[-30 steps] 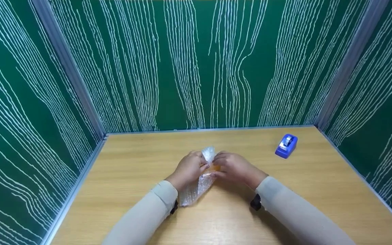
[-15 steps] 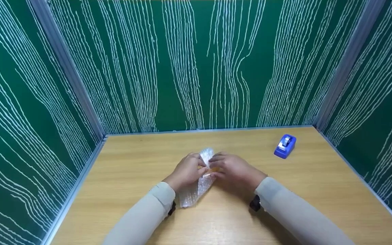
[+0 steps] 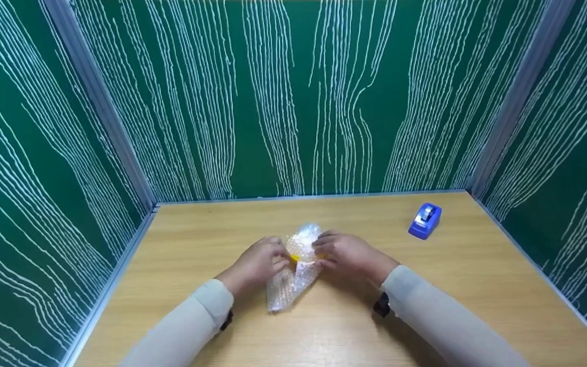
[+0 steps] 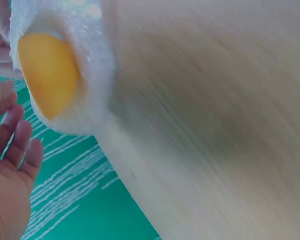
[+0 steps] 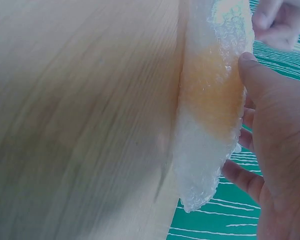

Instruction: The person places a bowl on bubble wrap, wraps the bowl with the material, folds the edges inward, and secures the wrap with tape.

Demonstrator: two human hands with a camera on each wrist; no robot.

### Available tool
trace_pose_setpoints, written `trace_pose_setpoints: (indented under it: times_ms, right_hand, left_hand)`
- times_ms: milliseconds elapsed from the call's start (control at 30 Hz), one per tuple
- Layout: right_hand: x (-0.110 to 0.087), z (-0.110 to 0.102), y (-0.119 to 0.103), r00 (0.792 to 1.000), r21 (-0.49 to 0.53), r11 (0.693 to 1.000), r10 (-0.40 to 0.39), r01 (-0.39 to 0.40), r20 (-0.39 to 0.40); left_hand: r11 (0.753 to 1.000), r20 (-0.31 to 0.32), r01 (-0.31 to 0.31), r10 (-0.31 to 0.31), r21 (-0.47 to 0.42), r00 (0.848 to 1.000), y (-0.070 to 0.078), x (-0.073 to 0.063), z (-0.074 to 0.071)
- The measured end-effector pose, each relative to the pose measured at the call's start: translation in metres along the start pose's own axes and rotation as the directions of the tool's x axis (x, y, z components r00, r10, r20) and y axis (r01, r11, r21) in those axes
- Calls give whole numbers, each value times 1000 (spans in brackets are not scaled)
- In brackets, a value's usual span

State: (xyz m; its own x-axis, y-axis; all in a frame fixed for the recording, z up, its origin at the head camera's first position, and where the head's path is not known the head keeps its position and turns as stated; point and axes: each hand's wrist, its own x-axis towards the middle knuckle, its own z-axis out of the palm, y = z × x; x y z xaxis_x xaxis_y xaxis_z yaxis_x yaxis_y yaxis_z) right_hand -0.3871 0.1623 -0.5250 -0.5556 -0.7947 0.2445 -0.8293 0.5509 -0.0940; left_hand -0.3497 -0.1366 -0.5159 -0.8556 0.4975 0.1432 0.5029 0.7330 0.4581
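A sheet of clear bubble wrap [image 3: 304,241] lies on the table, folded around a yellow-orange thing [image 4: 51,75]. In the left wrist view that thing's smooth, rounded end shows at the wrap's opening; the rest is veiled by the plastic. My right hand [image 3: 352,256] holds the bundle from its right side. In the right wrist view the thumb [image 5: 250,65] presses on top of the wrap, with the other fingers behind and below it. At the left end, my left hand [image 3: 258,261] hovers beside the opening, its fingers loosely bent and holding nothing.
A blue tape dispenser [image 3: 425,221] stands at the back right of the wooden table [image 3: 181,285]. Green panels [image 3: 268,102] with wavy white lines enclose the back and both sides.
My left hand has let go of the wrap and drawn back to the left. The yellow end and more of the upper wrap now show. The right hand keeps its hold.
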Motion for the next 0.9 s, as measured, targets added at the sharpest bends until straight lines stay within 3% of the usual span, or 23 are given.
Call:
trace_pose_setpoints:
  times_ms: [233,533,700,900]
  right_hand:
    - [-1,-1,0,1000,6,1000,13,-13,1]
    - [1,-3,-2,998,23,999,47,-48,45]
    - [1,-4,-3,996,30,997,70,-71,60]
    - [0,-5,-1,995,30,996,76,-78,64]
  left_hand:
    - [998,126,-1,9,-56,992,-14,-21,-4]
    - [988,257,-18,58,-155,965,-27,-30,1]
    - [989,296,14,31,-149,955,-32,-31,0]
    - [992,311,-14,54,-129,949,-33,-30,-1]
